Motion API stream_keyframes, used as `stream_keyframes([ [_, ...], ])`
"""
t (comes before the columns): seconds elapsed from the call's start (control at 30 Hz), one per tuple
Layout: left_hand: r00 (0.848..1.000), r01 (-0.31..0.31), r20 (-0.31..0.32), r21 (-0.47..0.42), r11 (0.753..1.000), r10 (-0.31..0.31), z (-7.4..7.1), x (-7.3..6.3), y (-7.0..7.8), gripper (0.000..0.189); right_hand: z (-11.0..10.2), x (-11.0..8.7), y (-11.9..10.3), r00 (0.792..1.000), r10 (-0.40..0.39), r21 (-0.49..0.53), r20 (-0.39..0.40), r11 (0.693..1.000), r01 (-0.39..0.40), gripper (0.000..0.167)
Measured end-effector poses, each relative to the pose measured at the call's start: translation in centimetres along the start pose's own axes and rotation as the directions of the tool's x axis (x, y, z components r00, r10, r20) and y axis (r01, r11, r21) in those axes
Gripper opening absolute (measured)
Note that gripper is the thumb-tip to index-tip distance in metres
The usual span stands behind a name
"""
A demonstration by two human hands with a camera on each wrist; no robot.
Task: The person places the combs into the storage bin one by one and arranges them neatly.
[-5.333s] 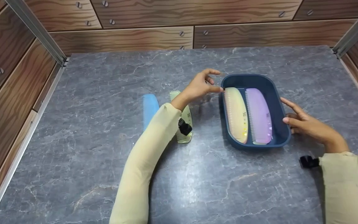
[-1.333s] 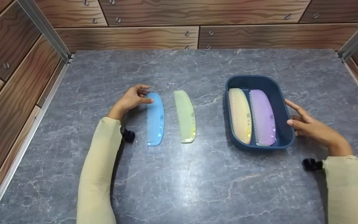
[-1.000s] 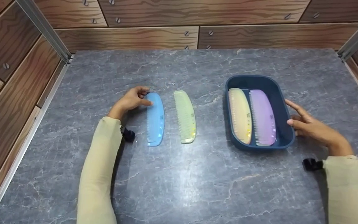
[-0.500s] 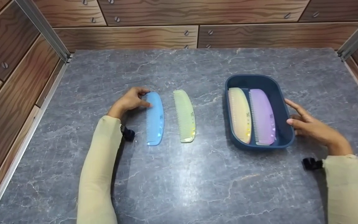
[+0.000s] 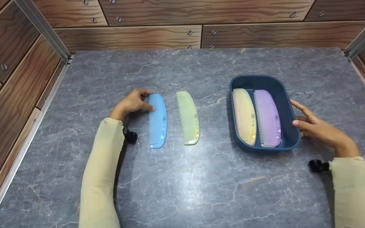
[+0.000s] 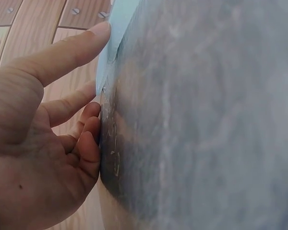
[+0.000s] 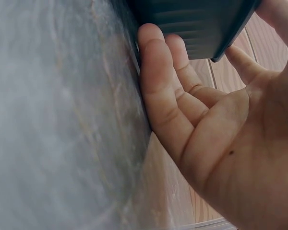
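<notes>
Blue comb (image 5: 159,122): on bench (image 5: 201,186), green comb (image 5: 188,118) at its three o'clock, eleven-o'clock corner pinched by narrow left grip (image 5: 132,100). Tub (image 5: 261,81): holds yellow comb (image 5: 245,117), purple comb (image 5: 268,118); loosely spread right grip (image 5: 317,127) touches its three-o'clock wall.

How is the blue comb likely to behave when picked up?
The blue comb looks thin and plastic, so it is probably light and fairly stiff. Its smooth, shiny face may slip under the left hand. Its flat shape makes rolling unlikely.
</notes>
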State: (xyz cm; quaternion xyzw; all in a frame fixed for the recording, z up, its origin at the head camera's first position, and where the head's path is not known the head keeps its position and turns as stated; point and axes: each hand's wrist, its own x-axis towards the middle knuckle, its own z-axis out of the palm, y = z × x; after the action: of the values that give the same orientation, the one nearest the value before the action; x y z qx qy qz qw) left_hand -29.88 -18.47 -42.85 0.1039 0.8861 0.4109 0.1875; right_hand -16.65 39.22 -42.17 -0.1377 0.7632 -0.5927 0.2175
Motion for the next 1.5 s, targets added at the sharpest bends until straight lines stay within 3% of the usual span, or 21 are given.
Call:
stream_keyframes([
  [0.83, 0.999, 0.049, 0.018, -0.020, 0.999, -0.049, -0.13, 0.09, 0.24, 0.058, 0.01, 0.06, -0.03, 1.000, -0.003, -0.004, -0.004, 1.000, 0.003, 0.069],
  [1.17, 0.996, 0.086, 0.030, 0.026, 0.996, -0.087, -0.15, 0.26, 0.90, 0.056, -0.01, 0.04, -0.13, 1.000, 0.002, -0.006, -0.013, 1.000, -0.002, 0.069],
  [1.3, 0.996, 0.077, 0.032, 0.035, 0.996, -0.079, -0.21, 0.28, 0.97, 0.055, -0.03, 0.09, -0.08, 1.000, 0.005, -0.003, -0.012, 1.000, -0.005, 0.069],
  [1.5, 0.998, 0.016, 0.061, 0.045, 0.999, -0.019, -0.57, 0.09, 0.53, 0.057, 0.00, 0.12, -0.02, 1.000, -0.005, 0.021, 0.004, 1.000, 0.005, 0.069],
])
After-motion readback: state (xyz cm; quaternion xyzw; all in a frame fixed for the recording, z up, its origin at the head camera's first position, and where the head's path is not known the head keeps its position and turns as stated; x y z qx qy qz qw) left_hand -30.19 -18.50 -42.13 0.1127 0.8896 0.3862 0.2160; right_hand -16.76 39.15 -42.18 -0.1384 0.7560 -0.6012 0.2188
